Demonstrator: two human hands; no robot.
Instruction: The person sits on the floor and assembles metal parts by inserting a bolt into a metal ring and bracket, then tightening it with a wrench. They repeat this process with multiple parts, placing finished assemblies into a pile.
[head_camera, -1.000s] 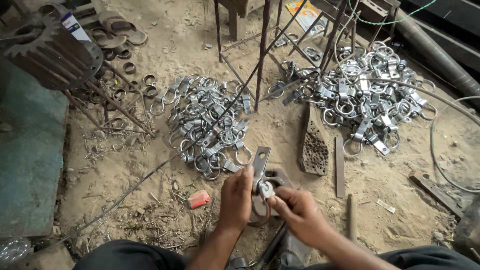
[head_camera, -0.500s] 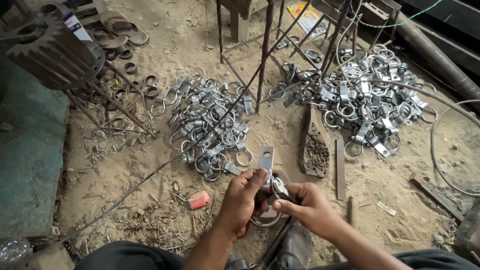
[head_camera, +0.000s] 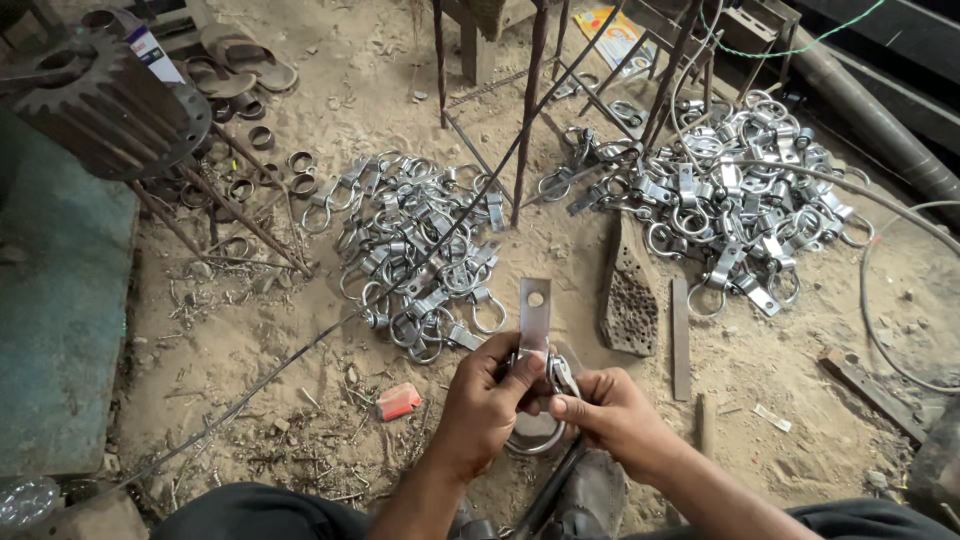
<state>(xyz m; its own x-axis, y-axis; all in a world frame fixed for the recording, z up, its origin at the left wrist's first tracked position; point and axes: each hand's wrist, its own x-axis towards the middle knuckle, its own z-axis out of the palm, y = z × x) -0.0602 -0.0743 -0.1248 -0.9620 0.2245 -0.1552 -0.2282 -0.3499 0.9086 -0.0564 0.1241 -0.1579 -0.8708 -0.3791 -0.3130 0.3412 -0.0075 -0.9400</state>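
Note:
My left hand (head_camera: 485, 400) grips a flat metal strap (head_camera: 534, 315) with a hole near its upper end, held upright over the sandy ground. My right hand (head_camera: 612, 412) pinches a metal ring clamp (head_camera: 540, 428) at the strap's lower end, fingers closed on it. Both hands meet low in the middle of the view. A pile of shiny ring-and-strap clamps (head_camera: 420, 250) lies just beyond my left hand. A second, larger pile (head_camera: 720, 190) lies at the upper right.
A perforated dark metal plate (head_camera: 628, 290) and a flat bar (head_camera: 680, 335) lie right of the hands. Thin rods (head_camera: 525, 110) stand upright from the ground. A large gear (head_camera: 100, 95), dark rings, a teal surface (head_camera: 55, 300) and a small red piece (head_camera: 398, 400) are left.
The strap has shifted slightly right and stands more upright. My hands have closed in tighter around its lower end and the ring.

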